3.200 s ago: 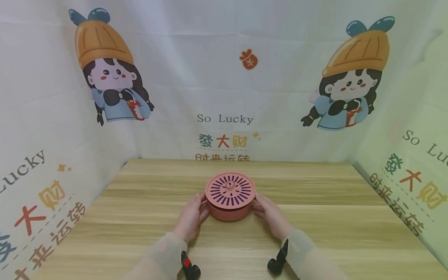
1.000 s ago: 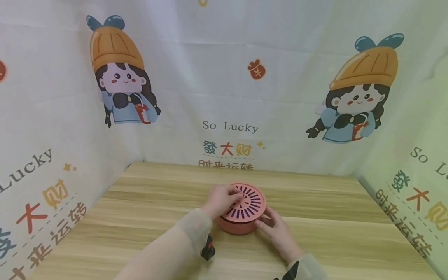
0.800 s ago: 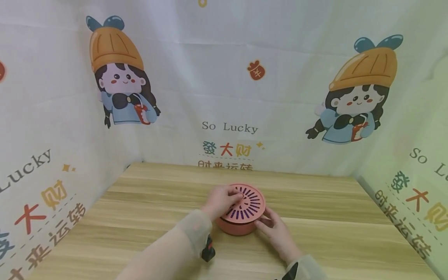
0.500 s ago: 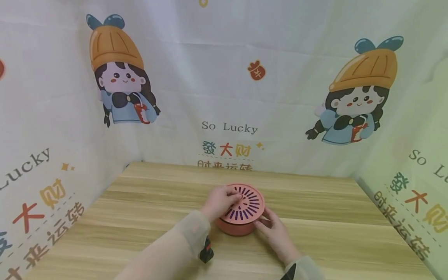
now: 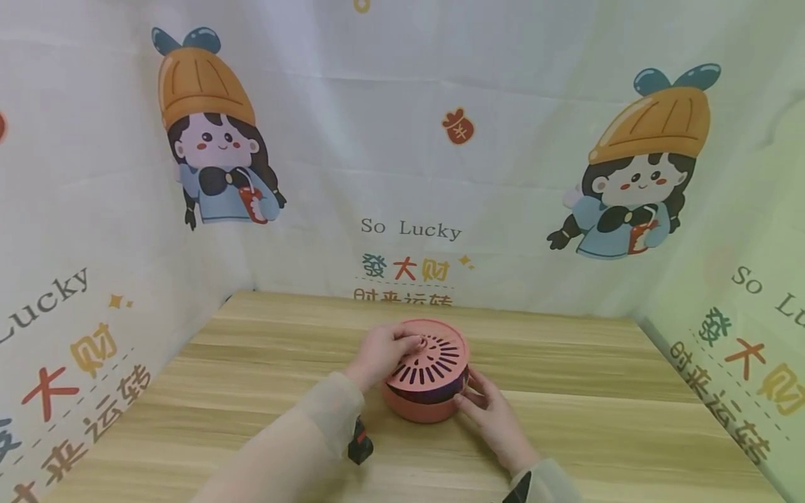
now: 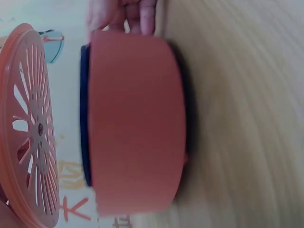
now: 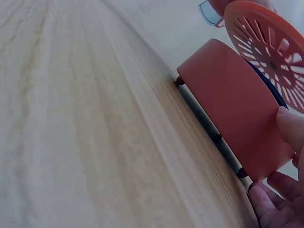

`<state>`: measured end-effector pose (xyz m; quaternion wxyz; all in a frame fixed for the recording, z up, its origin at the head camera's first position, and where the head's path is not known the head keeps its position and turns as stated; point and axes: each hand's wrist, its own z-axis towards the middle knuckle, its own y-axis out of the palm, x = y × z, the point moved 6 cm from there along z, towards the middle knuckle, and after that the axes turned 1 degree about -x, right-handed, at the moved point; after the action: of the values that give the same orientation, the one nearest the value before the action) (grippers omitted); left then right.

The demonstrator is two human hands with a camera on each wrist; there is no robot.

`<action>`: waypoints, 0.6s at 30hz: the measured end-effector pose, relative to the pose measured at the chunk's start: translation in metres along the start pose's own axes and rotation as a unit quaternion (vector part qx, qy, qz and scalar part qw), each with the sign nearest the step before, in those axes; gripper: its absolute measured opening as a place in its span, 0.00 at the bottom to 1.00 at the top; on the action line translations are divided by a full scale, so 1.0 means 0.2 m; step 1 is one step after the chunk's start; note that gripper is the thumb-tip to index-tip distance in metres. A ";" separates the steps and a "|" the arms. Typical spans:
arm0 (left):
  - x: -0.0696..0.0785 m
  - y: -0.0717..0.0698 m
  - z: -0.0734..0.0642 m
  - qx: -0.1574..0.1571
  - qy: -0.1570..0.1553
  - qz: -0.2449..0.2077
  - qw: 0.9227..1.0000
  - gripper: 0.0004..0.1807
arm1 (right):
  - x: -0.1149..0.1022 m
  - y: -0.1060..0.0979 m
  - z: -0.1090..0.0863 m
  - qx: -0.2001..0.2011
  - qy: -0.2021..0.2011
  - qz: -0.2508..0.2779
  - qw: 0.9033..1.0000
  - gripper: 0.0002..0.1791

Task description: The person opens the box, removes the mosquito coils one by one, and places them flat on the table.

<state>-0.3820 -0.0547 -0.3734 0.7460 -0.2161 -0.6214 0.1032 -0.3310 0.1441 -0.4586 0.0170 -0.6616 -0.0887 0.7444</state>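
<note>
A round pink-red slotted lid (image 5: 434, 369) is raised off its round box base (image 5: 420, 412), with its knob between the thumb and fingers of my left hand (image 5: 376, 355). In the left wrist view a gap shows between the lid (image 6: 29, 137) and the base (image 6: 137, 123), whose dark inner rim stands out from the wall. My right hand (image 5: 499, 423) grips the base's right side. The right wrist view shows the thumb (image 7: 289, 126) by the dark rim and the fingers low on the wall. Small dark feet (image 7: 180, 80) hold the base (image 7: 232, 104) just above the tabletop.
The wood-grain table (image 5: 604, 426) runs back to a white printed cloth (image 5: 402, 175) with cartoon figures and lettering. More cloth closes in both sides. A black wrist strap mount (image 5: 360, 443) sits at the left sleeve.
Both hands first lay at the box's sides; the left then moved onto the lid knob. Over the last half second it has lifted the lid upward and slightly left, while the right hand stays on the base.
</note>
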 end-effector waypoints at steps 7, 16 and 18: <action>-0.08 -0.21 -0.01 0.040 -0.004 -0.005 0.999 0.08 | 0.00 0.00 0.00 0.002 -0.003 -0.001 1.000 0.37; -0.26 -0.48 -0.03 0.073 -0.021 0.083 0.994 0.09 | 0.00 0.00 0.00 -0.009 0.001 0.008 1.000 0.38; -0.28 -0.52 -0.05 0.076 -0.027 0.110 0.991 0.09 | 0.00 0.00 0.00 -0.010 0.000 0.007 1.000 0.37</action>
<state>-0.3958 -0.1732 -0.3773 0.7270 -0.2229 -0.6043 0.2378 -0.3317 0.1447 -0.4592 0.0053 -0.6624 -0.0910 0.7436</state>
